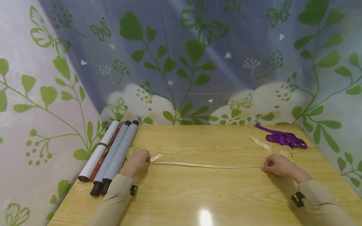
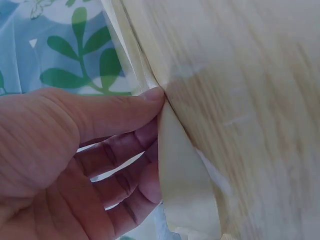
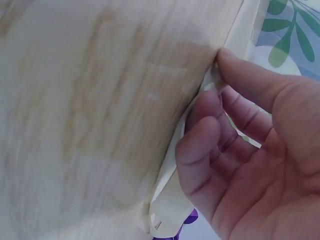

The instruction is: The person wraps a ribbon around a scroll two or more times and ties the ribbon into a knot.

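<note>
A cream ribbon (image 1: 198, 164) stretches straight across the table between both hands. My left hand (image 1: 138, 161) pinches it at the left, beside the rolled scrolls. In the left wrist view the ribbon (image 2: 185, 175) passes between thumb and fingers, and a flat end hangs beyond them. My right hand (image 1: 278, 165) pinches the other side of the ribbon near the table's right part. The right wrist view shows the ribbon (image 3: 172, 187) running under the thumb and along the curled fingers. A loose tail of it lies on the table beyond that hand.
A bunched purple ribbon (image 1: 285, 139) lies at the back right of the wooden table (image 1: 203, 191). At the left, several rolled scrolls with dark ends, among them a white scroll (image 1: 99, 152) and a grey scroll (image 1: 120, 153), lie side by side. A leaf-patterned curtain (image 1: 175, 62) hangs behind.
</note>
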Demonstrator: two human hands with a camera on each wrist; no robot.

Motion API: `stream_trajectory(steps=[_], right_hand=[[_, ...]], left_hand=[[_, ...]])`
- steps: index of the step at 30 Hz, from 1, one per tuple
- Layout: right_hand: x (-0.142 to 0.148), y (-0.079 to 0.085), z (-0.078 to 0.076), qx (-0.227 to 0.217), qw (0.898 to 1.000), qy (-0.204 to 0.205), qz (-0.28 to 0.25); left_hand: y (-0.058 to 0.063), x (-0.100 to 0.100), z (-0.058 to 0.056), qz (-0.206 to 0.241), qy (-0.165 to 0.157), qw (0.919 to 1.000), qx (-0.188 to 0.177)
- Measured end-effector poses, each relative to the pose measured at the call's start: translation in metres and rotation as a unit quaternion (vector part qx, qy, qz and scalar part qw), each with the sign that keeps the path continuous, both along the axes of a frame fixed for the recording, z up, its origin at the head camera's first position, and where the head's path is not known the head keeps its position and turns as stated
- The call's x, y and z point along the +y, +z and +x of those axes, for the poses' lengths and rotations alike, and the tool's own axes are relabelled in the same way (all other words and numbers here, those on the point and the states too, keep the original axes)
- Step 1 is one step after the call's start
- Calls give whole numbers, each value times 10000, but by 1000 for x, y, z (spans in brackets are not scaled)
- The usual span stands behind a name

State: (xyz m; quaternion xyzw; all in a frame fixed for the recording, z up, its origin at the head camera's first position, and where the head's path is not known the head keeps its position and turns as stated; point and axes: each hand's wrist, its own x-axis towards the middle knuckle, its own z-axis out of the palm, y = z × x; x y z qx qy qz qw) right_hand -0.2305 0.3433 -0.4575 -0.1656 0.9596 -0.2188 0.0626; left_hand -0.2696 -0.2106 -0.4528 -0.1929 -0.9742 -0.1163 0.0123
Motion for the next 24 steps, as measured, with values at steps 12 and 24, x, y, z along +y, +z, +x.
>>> stream_trajectory(steps=[12, 24], right_hand=[[5, -1, -3, 200, 9998, 43, 81], [1, 4, -2, 495, 9986, 117, 165]], left_hand=[[3, -4, -4, -119, 243, 9995, -167], [4, -2, -2, -478, 324, 9981, -229]])
